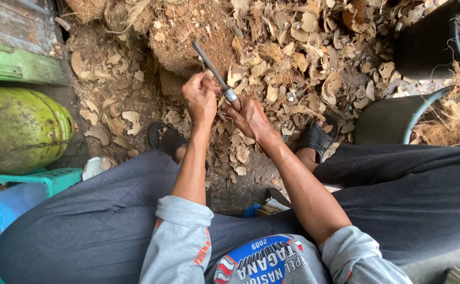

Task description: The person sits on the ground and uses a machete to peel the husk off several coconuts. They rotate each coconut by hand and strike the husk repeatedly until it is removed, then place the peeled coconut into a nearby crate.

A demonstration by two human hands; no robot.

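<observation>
Both of my hands meet low over the ground between my knees. My right hand [251, 117] grips the handle of a knife [215, 73] whose long grey blade points up and left. My left hand [200, 94] is closed beside the blade, fingers curled; whether it holds something small is hidden. Just beyond the blade tip stands a brown, fibrous husked coconut [193, 37]. Broken shell chips [293, 63] cover the ground around it.
A green gas cylinder [22, 129] lies at left over a teal plastic stool [51, 179]. Black buckets [429, 44] and a dark tub [393, 118] with fibre stand at right. My sandalled feet [319, 138] rest on the chips. A green wooden plank [14, 63] is at upper left.
</observation>
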